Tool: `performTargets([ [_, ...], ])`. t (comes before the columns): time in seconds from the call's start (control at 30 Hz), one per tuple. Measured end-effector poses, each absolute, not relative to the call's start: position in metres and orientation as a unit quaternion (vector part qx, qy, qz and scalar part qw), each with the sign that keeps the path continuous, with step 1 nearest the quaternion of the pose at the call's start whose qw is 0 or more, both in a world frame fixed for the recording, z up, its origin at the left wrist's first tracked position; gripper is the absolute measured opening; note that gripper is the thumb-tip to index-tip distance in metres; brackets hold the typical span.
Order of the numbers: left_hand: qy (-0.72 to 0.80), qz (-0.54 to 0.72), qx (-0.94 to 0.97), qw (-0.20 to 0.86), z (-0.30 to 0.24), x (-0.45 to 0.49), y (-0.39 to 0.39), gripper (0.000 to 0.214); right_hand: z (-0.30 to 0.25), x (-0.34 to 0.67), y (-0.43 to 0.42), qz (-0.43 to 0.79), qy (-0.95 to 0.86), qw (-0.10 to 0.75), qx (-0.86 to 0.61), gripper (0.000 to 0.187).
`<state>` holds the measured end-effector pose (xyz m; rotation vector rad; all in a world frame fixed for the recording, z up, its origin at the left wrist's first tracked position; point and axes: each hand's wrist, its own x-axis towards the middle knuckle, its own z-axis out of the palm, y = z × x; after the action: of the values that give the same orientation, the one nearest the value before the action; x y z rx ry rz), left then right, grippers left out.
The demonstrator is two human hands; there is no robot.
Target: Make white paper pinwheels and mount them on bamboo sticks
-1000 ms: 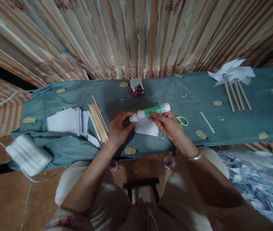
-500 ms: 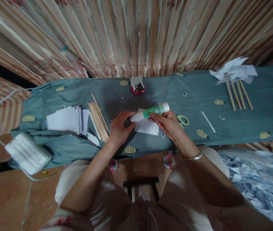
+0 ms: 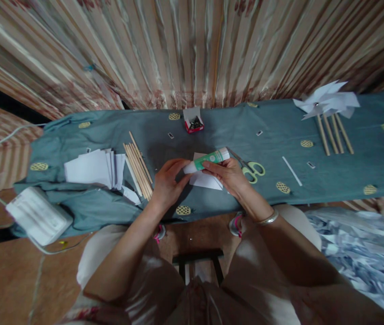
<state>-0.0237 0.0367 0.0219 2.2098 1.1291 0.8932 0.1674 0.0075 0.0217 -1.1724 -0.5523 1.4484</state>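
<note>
A green and white glue stick point(image 3: 215, 157) lies aslant between my hands, above the table. My left hand point(image 3: 169, 181) pinches the white left end between thumb and fingers. My right hand point(image 3: 230, 175) wraps round the green barrel, thumb on top. Beneath the glue stick rests a white piece of paper point(image 3: 206, 180), partly covered by the hands. Scissors point(image 3: 255, 169) with pale green handles lie just right of my right hand.
Wooden sticks point(image 3: 138, 169) and stacked white paper pieces point(image 3: 88, 168) lie on the left. A small red and white box point(image 3: 194, 126) of metal bits stands at the back. Paper pinwheels point(image 3: 330, 101) on sticks and a thin white strip point(image 3: 292, 171) are on the right.
My right hand has moved left toward my left hand, and the glue stick's visible length is shorter. More of the scissors shows now.
</note>
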Motion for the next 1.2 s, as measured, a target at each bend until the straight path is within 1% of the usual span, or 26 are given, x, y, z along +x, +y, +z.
performTargets([
  [0.23,0.423,0.334,0.787,0.301,0.021,-0.019,0.038,0.028,0.02,0.163,0.007,0.613,-0.293,0.545,-0.491,0.037],
  [0.3,0.45,0.34,0.769,0.301,0.021,-0.021,0.043,0.027,0.019,0.171,0.006,0.58,-0.335,0.554,-0.495,0.035],
  [0.4,0.498,0.338,0.753,0.265,0.019,-0.03,0.056,0.026,0.018,0.192,0.003,0.48,-0.406,0.553,-0.546,0.03],
  [0.47,0.516,0.335,0.755,0.227,0.016,-0.038,0.066,0.025,0.016,0.206,-0.001,0.386,-0.476,0.519,-0.595,0.021],
  [0.53,0.527,0.333,0.756,0.199,0.011,-0.046,0.076,0.026,0.015,0.217,-0.008,0.309,-0.563,0.459,-0.614,0.015],
  [0.6,0.534,0.321,0.761,0.18,0.006,-0.051,0.083,0.026,0.013,0.222,-0.015,0.259,-0.634,0.408,-0.604,0.019],
  [0.67,0.533,0.303,0.774,0.158,0.005,-0.052,0.086,0.027,0.011,0.223,-0.021,0.23,-0.68,0.376,-0.586,0.023],
  [0.77,0.497,0.308,0.803,0.116,0.008,-0.044,0.077,0.039,0.008,0.224,-0.027,0.206,-0.712,0.345,-0.576,0.028],
  [0.8,0.472,0.313,0.817,0.108,0.009,-0.039,0.07,0.046,0.008,0.224,-0.029,0.202,-0.717,0.336,-0.576,0.029],
  [0.83,0.434,0.304,0.841,0.112,0.011,-0.032,0.062,0.047,0.007,0.225,-0.03,0.2,-0.721,0.329,-0.577,0.03],
  [0.93,0.307,0.248,0.906,0.155,0.011,-0.012,0.034,0.035,0.008,0.227,-0.032,0.198,-0.73,0.312,-0.575,0.033],
  [1.0,0.256,0.218,0.927,0.169,0.008,-0.001,0.02,0.027,0.008,0.228,-0.033,0.196,-0.732,0.307,-0.576,0.033],
  [1.2,0.244,0.197,0.943,0.115,0.004,0.007,0.013,0.021,0.008,0.227,-0.035,0.192,-0.736,0.301,-0.575,0.033],
])
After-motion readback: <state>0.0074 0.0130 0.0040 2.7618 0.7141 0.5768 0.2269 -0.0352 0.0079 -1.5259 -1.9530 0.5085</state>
